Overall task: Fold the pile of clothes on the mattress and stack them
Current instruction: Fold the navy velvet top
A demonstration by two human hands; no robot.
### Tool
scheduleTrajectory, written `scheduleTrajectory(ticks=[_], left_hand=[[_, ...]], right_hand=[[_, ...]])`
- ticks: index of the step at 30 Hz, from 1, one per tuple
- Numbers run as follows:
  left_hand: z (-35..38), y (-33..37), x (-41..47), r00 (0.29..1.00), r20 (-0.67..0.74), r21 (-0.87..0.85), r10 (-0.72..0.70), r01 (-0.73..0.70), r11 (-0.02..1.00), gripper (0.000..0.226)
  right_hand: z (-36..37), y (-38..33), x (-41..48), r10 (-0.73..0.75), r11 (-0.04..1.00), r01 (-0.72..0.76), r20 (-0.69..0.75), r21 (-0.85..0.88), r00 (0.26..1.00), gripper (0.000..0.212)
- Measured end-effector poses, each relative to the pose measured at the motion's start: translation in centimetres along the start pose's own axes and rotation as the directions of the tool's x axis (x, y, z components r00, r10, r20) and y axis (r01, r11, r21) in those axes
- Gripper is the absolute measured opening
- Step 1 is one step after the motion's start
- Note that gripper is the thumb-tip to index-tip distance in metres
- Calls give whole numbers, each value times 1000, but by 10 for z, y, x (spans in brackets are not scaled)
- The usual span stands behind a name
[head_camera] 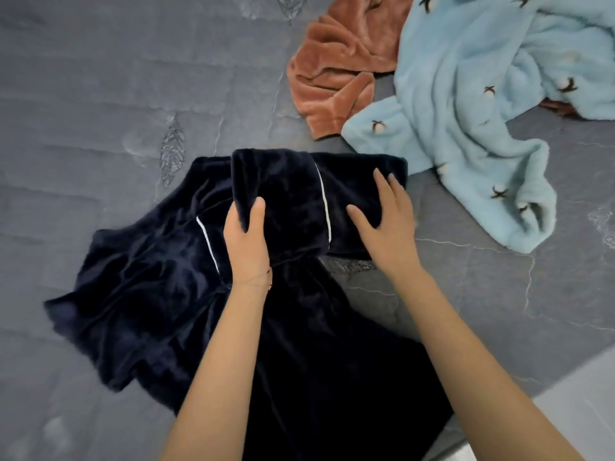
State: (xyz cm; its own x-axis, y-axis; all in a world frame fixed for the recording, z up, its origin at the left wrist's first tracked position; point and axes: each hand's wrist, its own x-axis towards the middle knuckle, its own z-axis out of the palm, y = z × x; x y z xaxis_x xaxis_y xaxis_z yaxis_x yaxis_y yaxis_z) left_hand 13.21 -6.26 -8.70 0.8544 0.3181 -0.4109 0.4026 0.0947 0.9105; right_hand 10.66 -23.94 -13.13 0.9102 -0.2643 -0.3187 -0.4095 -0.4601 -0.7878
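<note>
1. Navy plush garment point(149, 294) w/ thin white piping point(324, 201) lies part-folded on the grey quilted mattress point(100, 94). One flap is doubled over its upper middle. The rest spreads left and down toward the person.
2. Left hand point(246, 241) has its thumb on top of the flap and its fingers tucked under the flap's near edge, so it pinches the fold. Right hand point(382, 221), just right of the flap, lies flat w/ straight fingers pressing the cloth and grips nothing.
3. Risk, prob. the main one: the thick pile is springy, so the flap may pop open once the pinch lets go, esp. if the right palm lifts first.
4. Risk: the left part of the garment is bunched and rumpled. Folding over that w/o smoothing would likely give a lumpy, lopsided bundle that stacks badly.
5. Risk: the fabric looks slippery on itself, so layers could slide and the piping lines end up skewed.
6. Texture: velvety, soft sheen, heavy drape, rounded fold edges rather than sharp creases.
7. Beyond the navy garment's upper right lies a rust-brown fleece garment point(332, 71), crumpled and unfolded.
8. Right of that, a pale blue fluffy garment point(466, 94) w/ small dark bow motifs sprawls loose. Its nearest edge comes close to the navy garment's top-right corner; can't tell if they touch, and it could get dragged along.
</note>
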Motion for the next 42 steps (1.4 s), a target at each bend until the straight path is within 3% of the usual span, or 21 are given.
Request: scheduleTrajectory(ticks=[3, 8, 12, 15, 18, 21, 23, 25, 27, 29, 32, 37, 42], left_hand=[[-57, 4, 9, 989, -147, -28, 19, -23, 999, 29], [-159, -5, 12, 923, -381, -62, 60, -91, 994, 34], [-233, -29, 10, 829, -554, -45, 78, -123, 991, 31], [-275, -53, 11, 769, -635, 41, 75, -63, 997, 31], [-293, -75, 11, 782, -613, 226, 111, 39, 973, 16], [-299, -89, 8, 773, -594, 466, 224, 103, 879, 33], [-296, -94, 3, 782, -466, 722, 413, 67, 689, 49], [-291, -96, -1, 801, -242, 913, 548, -4, 408, 56], [-288, -105, -1, 873, -17, 989, 488, -58, 137, 54], [-291, -117, -1, 938, 37, 999, 345, -42, 6, 54], [-285, -119, -10, 947, -12, 999, 320, 23, -31, 57], [-248, -118, -52, 893, 227, 970, 388, -242, -10, 59], [-237, -135, -99, 927, 187, 969, 324, -228, 92, 62]], right_hand=[[34, -21, -7, -67, 992, 72, 49, -105, 997, 65], [103, -49, -25, -343, 902, 372, 157, -219, 926, 54], [147, -64, -40, -402, 839, 469, 267, -276, 876, 54], [168, -69, -48, -416, 781, 519, 331, -346, 847, 55], [178, -70, -53, -424, 736, 543, 349, -406, 836, 56], [181, -72, -56, -436, 686, 537, 313, -491, 844, 61], [181, -73, -58, -403, 658, 522, 332, -542, 853, 66], [183, -71, -60, -303, 633, 511, 421, -581, 855, 68], [186, -67, -59, -232, 612, 513, 484, -602, 844, 69], [185, -64, -60, -233, 621, 515, 489, -590, 841, 68], [181, -64, -69, -269, 639, 517, 464, -570, 844, 68], [176, -50, -109, -388, 607, 582, 437, -541, 811, 69], [144, -23, -149, -353, 618, 547, 422, -565, 835, 73]])
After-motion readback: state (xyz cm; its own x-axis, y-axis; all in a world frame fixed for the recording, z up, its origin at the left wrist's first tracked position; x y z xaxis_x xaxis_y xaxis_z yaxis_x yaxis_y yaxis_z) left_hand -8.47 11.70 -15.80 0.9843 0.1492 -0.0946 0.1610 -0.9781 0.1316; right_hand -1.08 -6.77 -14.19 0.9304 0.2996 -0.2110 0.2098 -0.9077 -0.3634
